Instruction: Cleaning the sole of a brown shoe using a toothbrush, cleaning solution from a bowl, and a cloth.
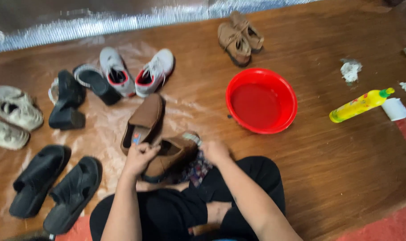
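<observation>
1. Your left hand (139, 157) is closed on the heel end of a brown loafer (171, 154), fingers curled over its rim. The shoe rests tilted against your lap, at the near edge of the wooden floor (328, 156).
2. Your right hand (215, 151) is closed around something small at the toe end of that loafer. A pale bit shows just beside the fingers; you cannot tell what it is. A patterned cloth (197, 170) lies under the hand, touching the shoe.
3. The second brown loafer (144, 120) lies on the floor just beyond your left hand, opening towards you, touching or nearly touching the held shoe.
4. A red basin (261, 101) with water stands to the right of the loafers, near your right hand but apart from it.
5. Towards the right edge of the floor: a yellow bottle with a green cap (360, 105) lies on its side, a white roll (395, 108) touching its cap end. Crumpled white paper (350, 70) sits beyond them.
6. Far side, centre: a pair of tan lace-up shoes (238, 38), touching each other.
7. Left of centre: a pair of grey-and-white sneakers (136, 72), then black heeled shoes (69, 100) beside them.
8. Left edge: two beige shoes (13, 116). Near left corner: a pair of black sandals (53, 185), side by side, beside your left knee.
9. You sit cross-legged in black trousers (167, 214).
</observation>
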